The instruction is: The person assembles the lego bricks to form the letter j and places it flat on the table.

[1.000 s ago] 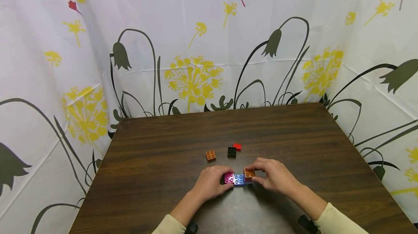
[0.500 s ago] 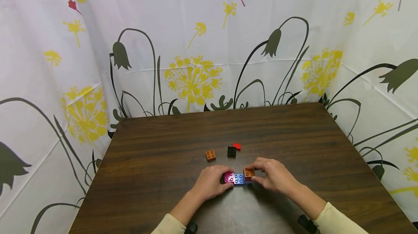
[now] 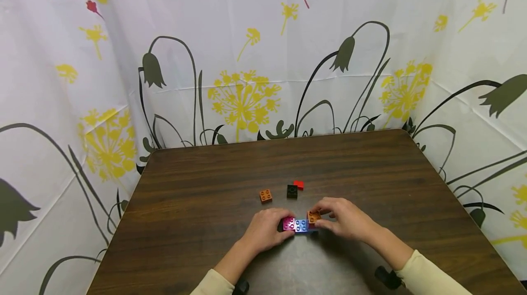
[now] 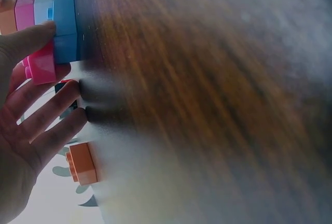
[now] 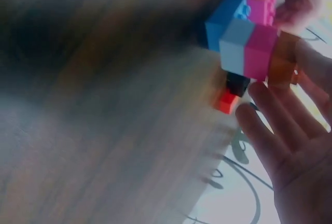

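A small built piece of toy building bricks sits at the front middle of the table in the head view. Its base is blue bricks (image 4: pixel 66 49), with a pink brick (image 3: pixel 289 223) on the left end. On the right end rises a stack: a light blue brick (image 5: pixel 236 47), a second pink brick (image 5: pixel 259 53) and an orange brick (image 3: pixel 314 217) on top. My left hand (image 3: pixel 265 228) pinches the left pink brick between thumb and forefinger, its other fingers spread. With thumb and fingertips, my right hand (image 3: pixel 347 219) holds the top orange brick.
Beyond the built piece lie a loose orange brick (image 3: pixel 266 195), a black brick (image 3: pixel 292 191) and a red brick (image 3: pixel 299 185) close behind the black one. The dark wood table (image 3: pixel 197 222) ends at a flower-printed curtain (image 3: pixel 263 57).
My right hand has shifted very slightly, its thumb a little higher along the orange brick. The left hand and the bricks stay put.
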Demonstrator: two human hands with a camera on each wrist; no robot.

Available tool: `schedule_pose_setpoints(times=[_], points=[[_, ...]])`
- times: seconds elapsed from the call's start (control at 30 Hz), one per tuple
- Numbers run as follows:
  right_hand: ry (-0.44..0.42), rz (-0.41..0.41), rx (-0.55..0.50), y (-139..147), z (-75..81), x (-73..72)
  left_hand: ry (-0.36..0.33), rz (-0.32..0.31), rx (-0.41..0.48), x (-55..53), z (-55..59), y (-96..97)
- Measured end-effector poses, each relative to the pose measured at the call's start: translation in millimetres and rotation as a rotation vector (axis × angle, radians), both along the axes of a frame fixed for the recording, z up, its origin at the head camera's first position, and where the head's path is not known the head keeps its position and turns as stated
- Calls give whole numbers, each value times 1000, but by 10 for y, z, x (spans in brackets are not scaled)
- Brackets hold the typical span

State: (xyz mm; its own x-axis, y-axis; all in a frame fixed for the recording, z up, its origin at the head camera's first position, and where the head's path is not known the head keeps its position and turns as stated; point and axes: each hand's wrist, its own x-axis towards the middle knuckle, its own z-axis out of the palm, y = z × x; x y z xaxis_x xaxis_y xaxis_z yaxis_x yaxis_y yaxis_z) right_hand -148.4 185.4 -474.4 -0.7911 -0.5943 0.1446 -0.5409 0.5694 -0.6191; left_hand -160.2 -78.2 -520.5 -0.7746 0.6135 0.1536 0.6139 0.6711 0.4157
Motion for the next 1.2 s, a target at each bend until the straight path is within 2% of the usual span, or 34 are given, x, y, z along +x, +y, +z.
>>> schedule_pose_setpoints(times=[0.1,0.23,0.47,0.67,0.8,0.9,1.07,1.2], points=[[-49,23,-46,15,19,-54,6,-3,-2,-6,-8,3],[-70,0,-69,-8,2,-138,9,-3,-8,-4,-13,0],[-34,-62,-76,-123,-148,-356,32,5,-9,2,-9,-6],[-7,-82,-95,-223,-291,-557,13,4,-9,5,-8,-5],[19,-111,-36,-273,-386,-650,-5,3,-12,7,-6,-5],[76,-117,60,-308,-444,-702,-12,-1,-13,8,-9,-6],[170,-102,211,-349,-476,-753,-5,0,-10,4,-21,-5],[190,-99,262,-368,-499,-781,6,-2,-5,-4,-19,-10]])
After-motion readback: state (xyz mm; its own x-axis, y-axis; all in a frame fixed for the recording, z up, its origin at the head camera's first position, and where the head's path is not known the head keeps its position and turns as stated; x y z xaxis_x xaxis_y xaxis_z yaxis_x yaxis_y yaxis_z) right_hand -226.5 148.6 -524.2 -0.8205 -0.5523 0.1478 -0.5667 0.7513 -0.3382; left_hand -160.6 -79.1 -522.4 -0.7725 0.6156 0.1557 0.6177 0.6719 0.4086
